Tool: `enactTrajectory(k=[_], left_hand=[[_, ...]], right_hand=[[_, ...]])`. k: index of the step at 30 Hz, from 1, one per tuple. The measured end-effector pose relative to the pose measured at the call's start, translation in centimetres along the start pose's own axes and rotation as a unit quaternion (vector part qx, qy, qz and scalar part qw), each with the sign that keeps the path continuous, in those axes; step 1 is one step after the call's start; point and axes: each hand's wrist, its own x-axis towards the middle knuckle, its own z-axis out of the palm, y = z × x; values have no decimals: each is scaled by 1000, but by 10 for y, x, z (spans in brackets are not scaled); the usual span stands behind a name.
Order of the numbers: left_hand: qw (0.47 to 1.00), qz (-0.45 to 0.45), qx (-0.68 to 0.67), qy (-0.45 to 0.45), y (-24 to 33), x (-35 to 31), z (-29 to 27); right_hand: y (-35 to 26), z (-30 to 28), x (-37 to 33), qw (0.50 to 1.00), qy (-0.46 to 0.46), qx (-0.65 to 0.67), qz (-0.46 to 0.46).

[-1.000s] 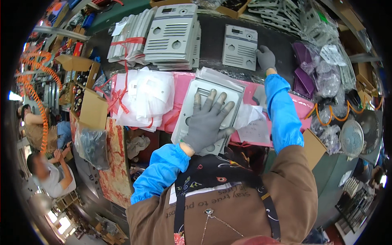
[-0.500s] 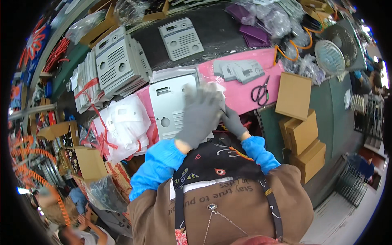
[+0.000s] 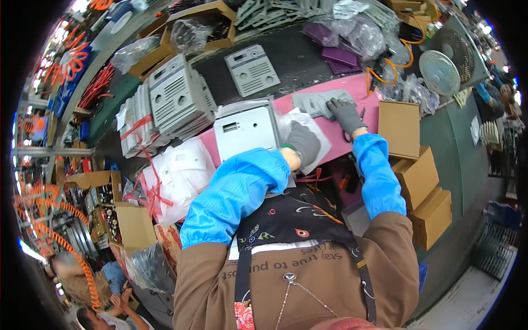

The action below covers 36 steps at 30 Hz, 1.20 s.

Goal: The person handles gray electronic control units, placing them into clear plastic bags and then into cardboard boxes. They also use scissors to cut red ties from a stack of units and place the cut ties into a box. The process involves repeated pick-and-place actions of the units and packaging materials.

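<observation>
My left hand (image 3: 303, 144), in a grey glove, is closed at the edge of a white sheet (image 3: 323, 144) beside the panel; its fingertips are partly hidden. My right hand (image 3: 345, 114), also gloved, reaches out with fingers spread and resting on the fanned grey labels (image 3: 314, 103) on the pink mat. A light grey flat panel (image 3: 258, 124) with a small rectangular window lies in front of me, its near part covered by my left sleeve. Scissors (image 3: 347, 137) lie partly hidden beside my right wrist.
Stacked grey panels (image 3: 176, 96) and white-wrapped parts (image 3: 184, 168) stand on the left. A single panel (image 3: 252, 70) lies at the back. Brown cardboard boxes (image 3: 399, 129) are on the right, a fan (image 3: 439, 73) beyond them. Purple trays (image 3: 341, 59) sit at the back.
My hands have moved apart: the left from over the panel to the white sheet at its right, the right outward and away from me onto the grey labels.
</observation>
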Motion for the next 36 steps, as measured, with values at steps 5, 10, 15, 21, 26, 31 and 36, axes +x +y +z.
enactTrajectory(k=[5, 10, 15, 21, 26, 31, 36], left_hand=[[987, 102, -40, 121, 17, -44, -41], [935, 38, -226, 270, 5, -99, -50], [741, -136, -512, 412, -10, -147, -67], [607, -124, -638, 457, -1, -192, -61], [571, -90, -646, 498, -1, -205, -52], [571, -108, -593, 558, 0, -212, -45], [511, -81, -633, 577, 5, -216, -48]], right_hand=[[42, 8, -7, 991, -14, 94, -97], [10, -70, 5, 960, 120, 250, 45], [-133, -198, -27, 916, 302, 238, -116], [-222, -225, -49, 853, 372, 355, -87], [-239, -228, -46, 823, 378, 414, -87], [-245, -231, -36, 827, 381, 394, -124], [-256, -236, -37, 850, 355, 379, -85]])
